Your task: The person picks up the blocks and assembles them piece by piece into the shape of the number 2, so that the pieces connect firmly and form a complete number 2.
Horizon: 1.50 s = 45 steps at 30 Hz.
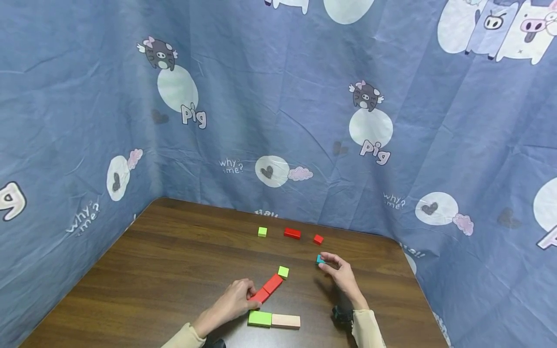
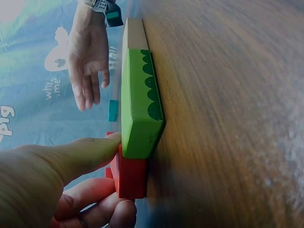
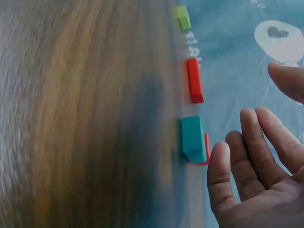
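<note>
My left hand [image 1: 236,298] pinches a red block [image 1: 259,296] between thumb and fingers at its near end. A second red block [image 1: 273,283] lies end to end with it, in a slanting line. Just in front of them sits a green block [image 2: 139,104] with dark green scallops on its side, and a plain wood block [image 1: 285,321] continues its row. My right hand [image 1: 341,276] hovers by a small teal block [image 3: 192,138], fingers loosely spread and thumb apart. In the right wrist view a gap shows between that block and the fingers.
A light green cube [image 1: 283,272] sits at the far end of the slanting red line. Farther back stand another light green cube [image 1: 262,232], a dark red block [image 1: 292,233] and a red cube [image 1: 318,239]. A blue printed curtain [image 1: 243,121] hangs behind the wooden table [image 1: 174,251].
</note>
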Motion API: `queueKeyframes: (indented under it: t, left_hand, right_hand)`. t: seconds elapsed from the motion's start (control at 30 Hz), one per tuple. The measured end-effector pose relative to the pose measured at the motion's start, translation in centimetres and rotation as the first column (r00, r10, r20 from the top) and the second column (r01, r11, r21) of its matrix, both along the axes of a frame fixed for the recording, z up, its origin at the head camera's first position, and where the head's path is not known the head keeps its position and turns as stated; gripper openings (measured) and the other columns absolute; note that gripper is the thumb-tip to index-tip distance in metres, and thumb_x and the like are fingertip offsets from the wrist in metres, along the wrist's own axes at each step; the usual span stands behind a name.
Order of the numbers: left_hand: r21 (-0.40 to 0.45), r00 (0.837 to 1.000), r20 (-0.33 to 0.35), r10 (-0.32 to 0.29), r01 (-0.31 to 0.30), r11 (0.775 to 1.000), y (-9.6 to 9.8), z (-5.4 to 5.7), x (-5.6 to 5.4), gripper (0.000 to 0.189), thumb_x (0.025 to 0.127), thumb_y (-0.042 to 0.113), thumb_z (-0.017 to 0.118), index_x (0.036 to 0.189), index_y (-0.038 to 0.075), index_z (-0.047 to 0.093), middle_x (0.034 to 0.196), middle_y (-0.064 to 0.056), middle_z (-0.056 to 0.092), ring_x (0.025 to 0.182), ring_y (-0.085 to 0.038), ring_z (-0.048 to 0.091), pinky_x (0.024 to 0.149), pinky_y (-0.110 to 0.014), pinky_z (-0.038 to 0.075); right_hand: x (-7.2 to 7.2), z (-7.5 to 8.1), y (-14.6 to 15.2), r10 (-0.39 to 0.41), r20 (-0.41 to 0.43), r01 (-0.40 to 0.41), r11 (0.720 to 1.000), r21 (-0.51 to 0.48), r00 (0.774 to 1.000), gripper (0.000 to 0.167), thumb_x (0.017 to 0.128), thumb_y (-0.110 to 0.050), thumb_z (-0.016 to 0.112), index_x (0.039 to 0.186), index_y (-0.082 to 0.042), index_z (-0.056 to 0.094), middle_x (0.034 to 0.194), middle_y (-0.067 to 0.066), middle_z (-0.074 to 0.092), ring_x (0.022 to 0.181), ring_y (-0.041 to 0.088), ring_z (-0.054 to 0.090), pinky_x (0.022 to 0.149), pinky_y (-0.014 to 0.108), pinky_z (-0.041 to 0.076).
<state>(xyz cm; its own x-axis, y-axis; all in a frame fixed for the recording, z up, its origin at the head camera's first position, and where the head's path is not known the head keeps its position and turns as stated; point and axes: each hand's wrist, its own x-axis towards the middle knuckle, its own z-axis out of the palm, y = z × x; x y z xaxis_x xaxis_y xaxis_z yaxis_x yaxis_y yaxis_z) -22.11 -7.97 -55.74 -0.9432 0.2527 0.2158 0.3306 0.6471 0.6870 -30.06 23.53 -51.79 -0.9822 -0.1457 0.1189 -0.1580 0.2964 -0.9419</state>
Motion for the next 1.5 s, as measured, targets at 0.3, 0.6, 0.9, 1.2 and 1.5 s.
queueKeyframes:
  t: [0.3, 0.6, 0.9, 1.2, 1.5]
  left_hand:
    - [-0.001, 1.000, -0.005, 0.010, -0.010, 1.000, -0.1, -0.1, -0.1, 0.026, 0.068, 0.020, 0.084, 0.075, 0.010, 0.061, 0.070, 0.002, 0.052, 0.060, -0.002, 0.042, 0.053, -0.019, 0.035]
    - [-0.005, 1.000, 0.001, 0.009, -0.009, 1.000, 0.0, 0.0, 0.0, 0.026, 0.068, 0.019, 0.084, 0.074, 0.009, 0.061, 0.070, 0.002, 0.052, 0.059, -0.002, 0.041, 0.053, -0.020, 0.035]
    - [-0.008, 1.000, -0.001, 0.012, -0.012, 1.000, 0.0, -0.1, 0.1, 0.027, 0.068, 0.019, 0.085, 0.074, 0.010, 0.060, 0.069, 0.003, 0.051, 0.059, -0.002, 0.041, 0.052, -0.020, 0.034]
    - [-0.002, 1.000, 0.004, 0.009, -0.009, 1.000, 0.0, 0.1, -0.1, 0.027, 0.068, 0.019, 0.084, 0.073, 0.009, 0.060, 0.070, 0.002, 0.052, 0.060, -0.003, 0.042, 0.053, -0.020, 0.035]
    - [-0.004, 1.000, -0.008, 0.003, -0.003, 1.000, 0.0, 0.0, -0.1, 0.027, 0.068, 0.018, 0.084, 0.073, 0.009, 0.060, 0.069, 0.003, 0.051, 0.059, -0.002, 0.041, 0.052, -0.020, 0.035]
  right_hand:
    - [-1.6, -2.1, 1.1, -0.069, 0.013, 0.068, 0.996, 0.053, 0.998, 0.050, 0.085, -0.010, 0.072, 0.131, 0.000, 0.055, 0.131, 0.020, 0.059, 0.125, 0.036, 0.051, 0.099, 0.037, 0.040]
    - [-3.1, -4.1, 1.9, -0.102, 0.029, 0.101, 0.993, 0.056, 0.994, 0.050, 0.084, -0.016, 0.074, 0.130, -0.004, 0.057, 0.127, 0.017, 0.062, 0.124, 0.033, 0.053, 0.104, 0.047, 0.036]
    - [-3.9, -5.0, 2.0, -0.136, 0.056, 0.130, 0.987, 0.099, 0.989, 0.047, 0.083, -0.013, 0.074, 0.126, -0.002, 0.060, 0.127, 0.016, 0.063, 0.122, 0.031, 0.054, 0.101, 0.038, 0.041]
    - [-4.6, -5.0, 1.6, -0.161, 0.056, 0.155, 0.983, 0.100, 0.985, 0.040, 0.084, -0.009, 0.072, 0.122, -0.002, 0.063, 0.124, 0.016, 0.064, 0.119, 0.030, 0.056, 0.098, 0.037, 0.042]
    - [-4.3, -5.2, 1.5, -0.170, 0.052, 0.163, 0.980, 0.112, 0.984, 0.034, 0.083, -0.009, 0.072, 0.116, -0.001, 0.066, 0.117, 0.017, 0.066, 0.104, 0.024, 0.058, 0.080, 0.021, 0.044]
